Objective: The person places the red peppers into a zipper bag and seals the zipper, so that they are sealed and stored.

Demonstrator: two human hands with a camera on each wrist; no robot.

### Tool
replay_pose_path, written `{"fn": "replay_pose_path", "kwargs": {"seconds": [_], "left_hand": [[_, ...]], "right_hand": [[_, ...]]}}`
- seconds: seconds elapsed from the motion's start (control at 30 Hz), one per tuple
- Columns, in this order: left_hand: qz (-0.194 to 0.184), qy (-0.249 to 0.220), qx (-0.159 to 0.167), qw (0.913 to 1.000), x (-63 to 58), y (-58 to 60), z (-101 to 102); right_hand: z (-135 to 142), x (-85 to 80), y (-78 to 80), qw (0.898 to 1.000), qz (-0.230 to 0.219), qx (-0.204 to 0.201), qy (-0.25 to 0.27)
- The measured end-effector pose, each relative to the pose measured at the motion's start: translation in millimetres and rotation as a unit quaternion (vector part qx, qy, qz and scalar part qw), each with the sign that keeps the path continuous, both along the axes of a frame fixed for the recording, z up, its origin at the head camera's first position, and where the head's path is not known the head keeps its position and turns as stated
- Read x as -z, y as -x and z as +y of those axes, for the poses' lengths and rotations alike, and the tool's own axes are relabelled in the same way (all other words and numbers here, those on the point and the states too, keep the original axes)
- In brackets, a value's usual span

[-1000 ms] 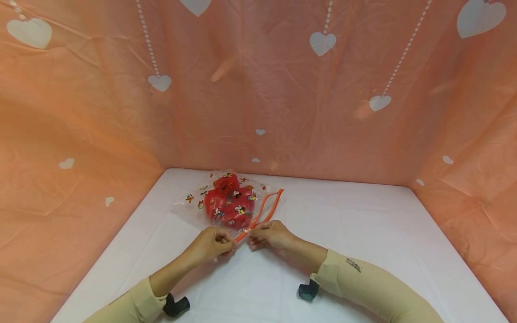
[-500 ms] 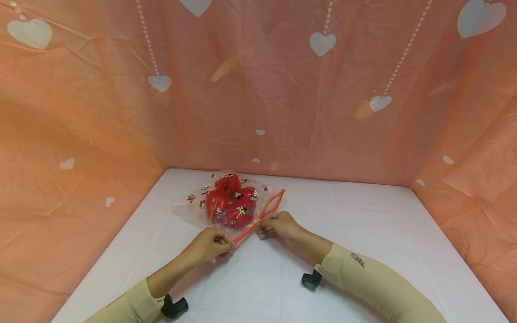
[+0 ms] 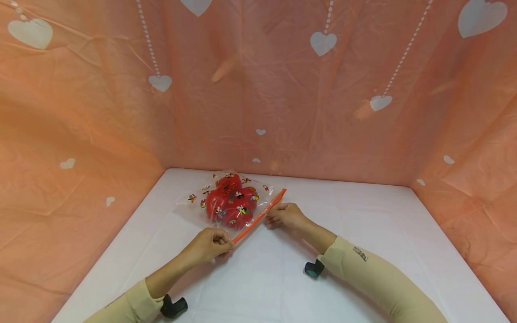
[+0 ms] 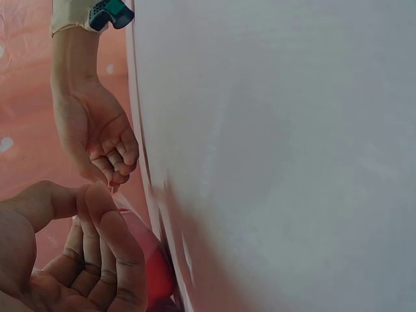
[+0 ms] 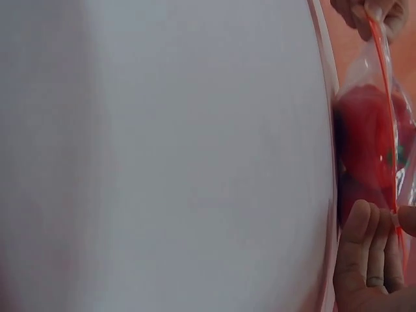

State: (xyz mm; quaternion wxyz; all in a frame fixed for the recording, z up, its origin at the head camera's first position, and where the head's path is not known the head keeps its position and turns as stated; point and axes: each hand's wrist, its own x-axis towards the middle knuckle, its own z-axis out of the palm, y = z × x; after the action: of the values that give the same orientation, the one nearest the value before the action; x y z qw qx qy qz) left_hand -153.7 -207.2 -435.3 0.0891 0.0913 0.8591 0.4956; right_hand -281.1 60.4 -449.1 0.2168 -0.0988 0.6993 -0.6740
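A clear zip bag [image 3: 194, 215] printed with small cartoon figures lies on the white table. Inside are several glossy red rounded things [image 3: 218, 207], and a bit of green shows among them in the right wrist view. Along the bag's mouth runs an orange zip strip [image 3: 253, 223]. My left hand [image 3: 210, 244] pinches the strip's near end between thumb and forefinger. Farther up, my right hand [image 3: 287, 216] pinches the strip at a small slider [image 5: 395, 220]. Between the hands the two orange edges lie together as one line. The left wrist view shows both hands' curled fingers, the left hand [image 4: 91, 253] nearer.
The white table [image 3: 343, 224] stands against an orange curtain [image 3: 282, 112] with white hearts, which also hangs at both sides. Black wrist cameras [image 3: 173, 306] sit under both cuffs, low over the tabletop.
My right hand has slid along the strip, away from my left hand toward the far end. The open loop of orange edges there has narrowed to a single line. My left hand has barely moved.
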Motion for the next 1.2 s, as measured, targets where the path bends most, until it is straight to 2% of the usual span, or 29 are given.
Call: {"fn": "replay_pose_path", "kwargs": {"seconds": [0.53, 0.8, 1.2], "left_hand": [[0.015, 0.002, -0.005, 0.9999, -1.1, -0.7, -2], [0.011, -0.002, -0.002, 0.9999, -1.6, -1.8, -2], [0.013, -0.002, -0.008, 0.9999, -1.1, -1.8, -2]], "right_hand": [[12, -5.4, 21.6, 0.999, 0.026, 0.033, -0.025], [20, -4.2, 35.0, 0.998, 0.034, 0.039, -0.028], [25, -11.6, 48.1, 0.995, 0.054, 0.057, -0.056]]}}
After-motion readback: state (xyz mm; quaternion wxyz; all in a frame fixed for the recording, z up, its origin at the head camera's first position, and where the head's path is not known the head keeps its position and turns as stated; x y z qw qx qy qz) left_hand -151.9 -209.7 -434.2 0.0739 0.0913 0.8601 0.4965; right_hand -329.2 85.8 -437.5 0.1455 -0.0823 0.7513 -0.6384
